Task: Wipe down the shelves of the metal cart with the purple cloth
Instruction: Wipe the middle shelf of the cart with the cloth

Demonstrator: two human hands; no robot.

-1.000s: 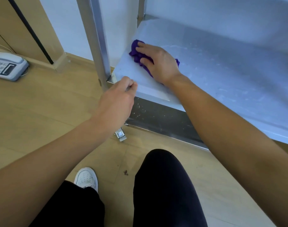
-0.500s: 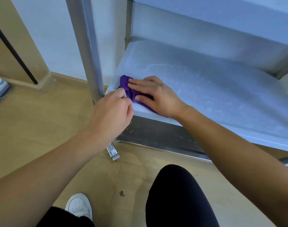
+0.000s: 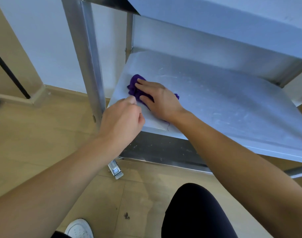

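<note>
The purple cloth [image 3: 135, 86] lies bunched on the cart's lower metal shelf [image 3: 232, 103], near its front left corner. My right hand [image 3: 160, 100] lies flat on the cloth with straight fingers pressing it down, so only its left part and a bit by my wrist show. My left hand [image 3: 121, 119] is curled into a fist at the shelf's front left corner, beside the cart's front left post [image 3: 90, 66]. I see nothing in it. The shelf surface shows pale smears and streaks.
The cart's upper shelf [image 3: 215, 14] hangs over the lower one. A caster brake [image 3: 116, 170] sticks out under the corner post. My dark-clad knee [image 3: 198, 212] and white shoe [image 3: 79, 229] are on the wooden floor in front. A white wall stands behind.
My right hand drew the cloth from the shelf's back left to the front edge, then pushed it a little way back in. My left fist stayed at the corner.
</note>
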